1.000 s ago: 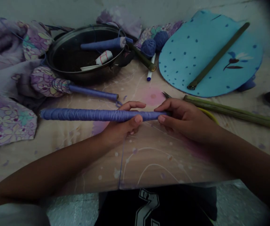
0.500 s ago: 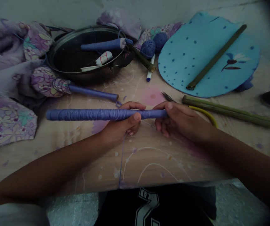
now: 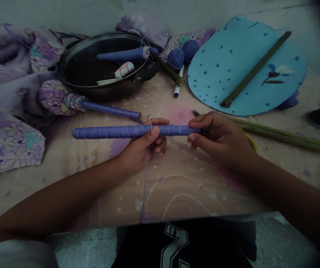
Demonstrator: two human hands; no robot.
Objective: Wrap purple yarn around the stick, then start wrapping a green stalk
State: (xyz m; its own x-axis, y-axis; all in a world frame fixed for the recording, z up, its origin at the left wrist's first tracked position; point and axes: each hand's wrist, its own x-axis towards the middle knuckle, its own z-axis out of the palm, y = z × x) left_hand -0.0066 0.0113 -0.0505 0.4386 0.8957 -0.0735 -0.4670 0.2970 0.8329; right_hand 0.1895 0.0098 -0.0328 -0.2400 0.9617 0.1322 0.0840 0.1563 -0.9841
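Note:
A stick wrapped in blue-purple yarn (image 3: pixel 112 132) lies level above the table between my hands. My left hand (image 3: pixel 145 145) is closed round its middle, thumb on top. Fingers and thumb of my right hand (image 3: pixel 215 134) pinch its right end. From my left hand a strand of yarn (image 3: pixel 145 186) runs down over the table's front edge. Scissors (image 3: pixel 195 112) lie behind my right hand, mostly covered by it; a bit of yellow handle shows. Just behind the stick is another yarn-wrapped stick (image 3: pixel 115 110) with a floral cloth bundle at its end.
A dark metal pan (image 3: pixel 73 80) at the back left holds a wrapped blue piece. Beside it are yarn balls (image 3: pixel 175 58) and a marker (image 3: pixel 178 83). A blue dotted mat (image 3: pixel 212 78) bears a green stick (image 3: pixel 257 70). More green stalks (image 3: pixel 290 137) lie right; floral cloth (image 3: pixel 12 145) lies left.
The wrapped stick has shifted right through my left hand and risen slightly. My right hand has changed its grip to a pinch at the end, with its fingers raised.

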